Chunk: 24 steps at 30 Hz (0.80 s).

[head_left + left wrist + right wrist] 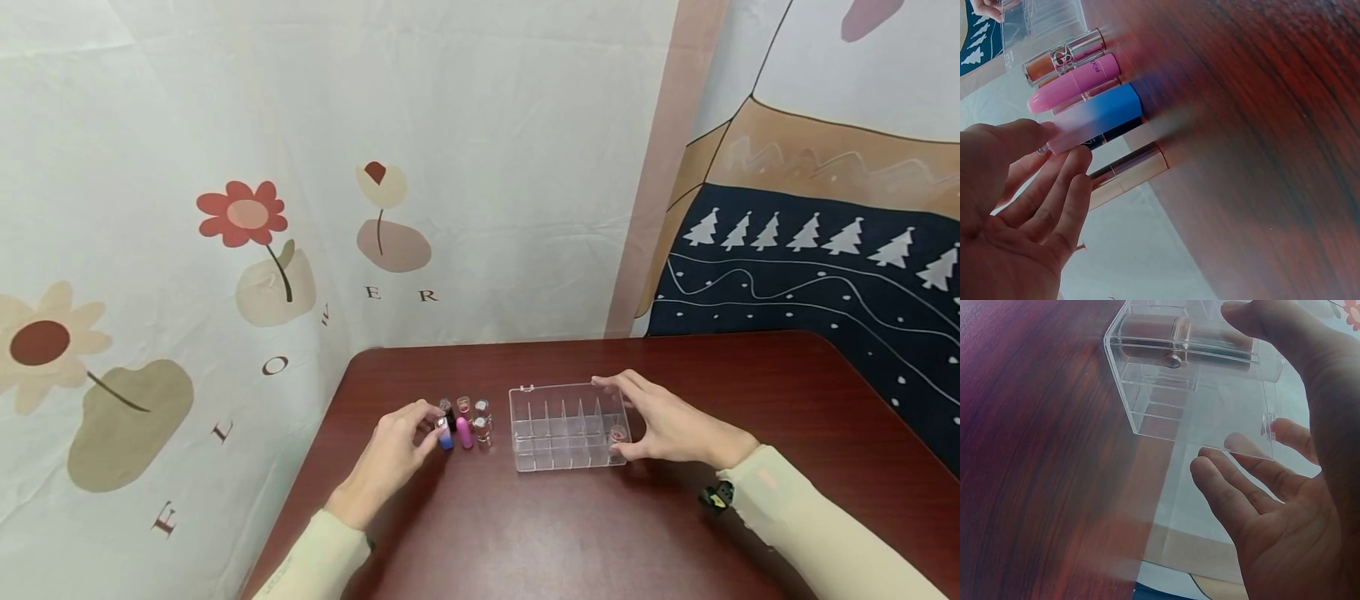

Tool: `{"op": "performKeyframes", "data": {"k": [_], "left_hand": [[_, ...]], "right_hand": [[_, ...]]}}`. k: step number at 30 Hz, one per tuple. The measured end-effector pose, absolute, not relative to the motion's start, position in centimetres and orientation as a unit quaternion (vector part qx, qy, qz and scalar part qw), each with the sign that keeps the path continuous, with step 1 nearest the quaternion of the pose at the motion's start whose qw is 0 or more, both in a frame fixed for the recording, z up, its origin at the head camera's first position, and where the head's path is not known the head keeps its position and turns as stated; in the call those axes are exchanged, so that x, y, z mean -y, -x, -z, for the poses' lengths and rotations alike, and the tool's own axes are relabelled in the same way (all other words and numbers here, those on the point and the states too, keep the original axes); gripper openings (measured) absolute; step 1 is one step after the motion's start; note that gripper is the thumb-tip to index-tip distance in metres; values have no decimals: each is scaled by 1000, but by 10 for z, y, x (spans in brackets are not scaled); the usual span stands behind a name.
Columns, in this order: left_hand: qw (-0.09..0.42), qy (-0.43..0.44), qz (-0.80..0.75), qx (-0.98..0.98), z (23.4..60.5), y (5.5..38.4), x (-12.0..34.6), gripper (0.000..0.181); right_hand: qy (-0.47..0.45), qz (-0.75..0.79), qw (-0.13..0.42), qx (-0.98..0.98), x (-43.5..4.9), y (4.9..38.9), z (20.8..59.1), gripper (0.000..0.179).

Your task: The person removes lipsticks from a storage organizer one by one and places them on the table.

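My left hand (393, 440) pinches the top of a lipstick tube (1100, 119) that fades from pink to blue, between thumb and fingers. Beside it stand a pink lipstick tube (1075, 83), a clear lip gloss tube (1065, 57) with an orange end, and, nearer the fingers, a gold tube (1129, 172). A dark tube (1121, 130) is partly hidden behind the blue one. With thumb in front and fingers behind, my right hand (667, 421) holds the right end of a clear compartment box (566, 427). One tube (1150, 339) stands in its front right compartment.
The small group of tubes, with a clear-capped one (482, 429) at its right, stands left of the box on the dark red table (555, 533). Behind the table hangs a printed cloth (495, 167). A dark band (716, 497) sits at the right wrist.
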<state>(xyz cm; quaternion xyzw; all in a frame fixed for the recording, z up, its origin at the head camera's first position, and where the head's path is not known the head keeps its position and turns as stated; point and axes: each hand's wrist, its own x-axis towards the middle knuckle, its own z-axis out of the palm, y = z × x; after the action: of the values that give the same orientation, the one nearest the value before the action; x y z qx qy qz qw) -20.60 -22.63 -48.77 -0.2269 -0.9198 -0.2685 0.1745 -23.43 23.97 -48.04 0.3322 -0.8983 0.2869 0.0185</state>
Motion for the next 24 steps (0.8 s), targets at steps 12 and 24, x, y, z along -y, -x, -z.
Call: {"op": "performKeyframes", "data": {"k": [12,24], "left_hand": [[185,238,258,918,487,208,226,26],[179,225,258,923,485,204,227,31]], "right_hand": [[-337,-286,24,897,-239,234,481,99],[-332,-294,11,896,-239,234,480,99]]}}
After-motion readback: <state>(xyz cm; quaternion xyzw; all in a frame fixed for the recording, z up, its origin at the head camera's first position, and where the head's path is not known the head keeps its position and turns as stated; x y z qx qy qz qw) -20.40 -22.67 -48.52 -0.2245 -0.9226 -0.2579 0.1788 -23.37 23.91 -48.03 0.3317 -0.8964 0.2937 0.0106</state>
